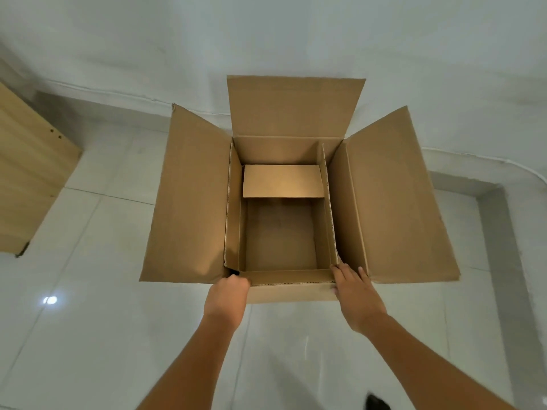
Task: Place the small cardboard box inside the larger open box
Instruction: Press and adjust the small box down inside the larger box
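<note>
A pale glossy tiled floor carries the larger open box and a wooden cabinet.

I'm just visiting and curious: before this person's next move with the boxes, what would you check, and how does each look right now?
1. Large box flaps folded open: ok.
2. Small box already inside, at the far end of the bottom: ok, it appears so.
3. Left hand at the near left corner, fingers curled on the rim: ok.
4. Right hand flat on the near right corner, holding nothing: ok.
5. Small box lying flat: cannot tell.
6. Tiled floor around the box free of obstacles: ok.
</note>
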Available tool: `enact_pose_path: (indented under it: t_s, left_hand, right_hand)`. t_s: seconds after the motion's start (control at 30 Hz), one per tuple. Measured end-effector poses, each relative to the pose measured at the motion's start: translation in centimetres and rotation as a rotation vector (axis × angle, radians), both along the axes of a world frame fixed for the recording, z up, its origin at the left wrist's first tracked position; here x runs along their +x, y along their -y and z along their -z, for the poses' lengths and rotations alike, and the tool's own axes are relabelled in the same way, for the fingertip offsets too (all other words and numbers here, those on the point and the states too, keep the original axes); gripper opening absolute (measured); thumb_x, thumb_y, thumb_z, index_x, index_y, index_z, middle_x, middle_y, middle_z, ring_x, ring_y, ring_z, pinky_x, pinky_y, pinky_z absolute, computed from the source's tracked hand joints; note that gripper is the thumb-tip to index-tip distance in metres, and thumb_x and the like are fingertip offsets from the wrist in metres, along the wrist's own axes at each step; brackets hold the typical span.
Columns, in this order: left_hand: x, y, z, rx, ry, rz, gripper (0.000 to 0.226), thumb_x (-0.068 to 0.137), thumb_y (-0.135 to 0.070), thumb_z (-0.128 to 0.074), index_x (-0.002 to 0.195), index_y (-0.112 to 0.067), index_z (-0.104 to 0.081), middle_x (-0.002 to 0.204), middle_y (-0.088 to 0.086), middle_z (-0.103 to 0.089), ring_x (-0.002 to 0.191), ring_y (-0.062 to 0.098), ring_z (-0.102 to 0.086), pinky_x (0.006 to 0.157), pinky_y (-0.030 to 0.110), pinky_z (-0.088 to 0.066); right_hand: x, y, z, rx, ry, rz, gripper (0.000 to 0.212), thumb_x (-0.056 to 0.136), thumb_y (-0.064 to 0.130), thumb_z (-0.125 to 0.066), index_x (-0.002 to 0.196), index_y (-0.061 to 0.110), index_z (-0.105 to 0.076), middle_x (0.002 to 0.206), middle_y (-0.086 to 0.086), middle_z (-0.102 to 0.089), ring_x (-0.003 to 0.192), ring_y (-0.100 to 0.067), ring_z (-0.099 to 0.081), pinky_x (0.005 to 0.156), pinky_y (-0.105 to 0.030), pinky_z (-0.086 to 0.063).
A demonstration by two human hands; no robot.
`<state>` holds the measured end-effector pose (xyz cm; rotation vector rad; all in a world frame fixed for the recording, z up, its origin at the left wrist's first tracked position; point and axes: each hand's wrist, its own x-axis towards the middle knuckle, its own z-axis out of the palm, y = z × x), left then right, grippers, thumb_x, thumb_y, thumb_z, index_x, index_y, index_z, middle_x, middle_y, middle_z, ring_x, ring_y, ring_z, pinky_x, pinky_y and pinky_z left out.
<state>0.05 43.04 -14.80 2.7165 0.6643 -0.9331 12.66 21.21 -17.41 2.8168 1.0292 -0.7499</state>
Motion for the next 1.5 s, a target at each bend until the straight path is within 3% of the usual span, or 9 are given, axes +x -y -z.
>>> enact_pose_path:
  t_s: [0.53,0.7,0.8,0.9,1.03,1.17,1.33,1.5]
  left_hand:
    - [-11.8,-23.8,1.3,0.083,0.097,-0.142,0.032,0.086,0.004,-0.048,0.109,-0.014,-0.06,0.102,0.009,-0.068,0.094,0.027,-0.065,0.079,0.033,-0.054]
    - [-13.0,-29.3,1.6,0.082,0.126,-0.166,0.026,0.087,0.001,-0.047,0.104,-0.014,-0.06,0.092,0.008,-0.067,0.081,0.025,-0.063,0.074,0.031,-0.052]
    - [-13.4,-32.8,1.7,0.074,0.123,-0.161,0.024,0.085,0.002,-0.048,0.1,-0.013,-0.059,0.08,0.006,-0.056,0.081,0.024,-0.065,0.072,0.031,-0.052]
    - [-13.7,-37.0,1.7,0.071,0.125,-0.154,0.023,0.084,0.002,-0.049,0.099,-0.013,-0.059,0.086,0.009,-0.062,0.077,0.023,-0.061,0.07,0.03,-0.051]
    - [-14.4,-42.4,2.0,0.05,0.138,-0.15,0.027,0.085,0.0,-0.049,0.106,-0.013,-0.059,0.093,0.007,-0.064,0.084,0.022,-0.063,0.07,0.027,-0.047]
    - [-14.9,-46.5,2.3,0.048,0.142,-0.114,0.033,0.087,0.001,-0.049,0.114,-0.016,-0.059,0.101,0.007,-0.068,0.092,0.023,-0.066,0.077,0.029,-0.052]
    - [-14.8,-50.0,2.7,0.06,0.169,-0.061,0.032,0.087,-0.001,-0.051,0.112,-0.017,-0.06,0.081,0.001,-0.053,0.073,0.019,-0.052,0.067,0.027,-0.046]
    - [-14.9,-53.2,2.6,0.096,0.2,-0.04,0.032,0.087,-0.002,-0.048,0.111,-0.019,-0.06,0.078,-0.001,-0.051,0.072,0.017,-0.051,0.062,0.024,-0.039]
  right_hand:
    - [-10.0,-25.6,1.2,0.032,0.062,-0.085,0.068,0.093,0.01,-0.054,0.148,0.012,-0.015,0.161,-0.005,-0.01,0.148,-0.021,-0.01,0.12,-0.038,-0.007]
    - [-11.5,-30.7,1.0,0.009,0.058,-0.085,0.075,0.09,0.007,-0.059,0.149,0.011,-0.013,0.161,-0.006,-0.007,0.148,-0.022,-0.007,0.12,-0.039,-0.007]
    - [-12.3,-33.8,1.2,0.03,0.052,-0.075,0.071,0.09,0.006,-0.057,0.148,0.012,-0.016,0.161,-0.005,-0.009,0.148,-0.021,-0.008,0.12,-0.039,-0.009]
    - [-12.7,-37.9,1.0,0.068,0.066,-0.064,0.065,0.092,0.006,-0.053,0.147,0.012,-0.018,0.161,-0.005,-0.011,0.148,-0.021,-0.009,0.121,-0.038,-0.009]
    - [-13.9,-42.9,0.8,0.051,0.054,-0.036,0.065,0.093,0.005,-0.051,0.148,0.012,-0.017,0.161,-0.005,-0.009,0.148,-0.021,-0.008,0.121,-0.039,-0.008]
    - [-14.3,-46.8,0.7,0.034,0.052,-0.043,0.068,0.092,0.003,-0.052,0.148,0.011,-0.014,0.161,-0.005,-0.006,0.148,-0.022,-0.007,0.12,-0.038,-0.007]
    - [-14.5,-49.8,0.7,0.028,0.06,-0.04,0.066,0.092,0.004,-0.051,0.148,0.011,-0.016,0.161,-0.006,-0.007,0.148,-0.023,-0.006,0.12,-0.038,-0.006]
    - [-14.9,-52.6,0.9,0.067,0.057,-0.039,0.066,0.092,0.001,-0.051,0.147,0.011,-0.017,0.161,-0.005,-0.007,0.148,-0.022,-0.005,0.119,-0.038,-0.004]
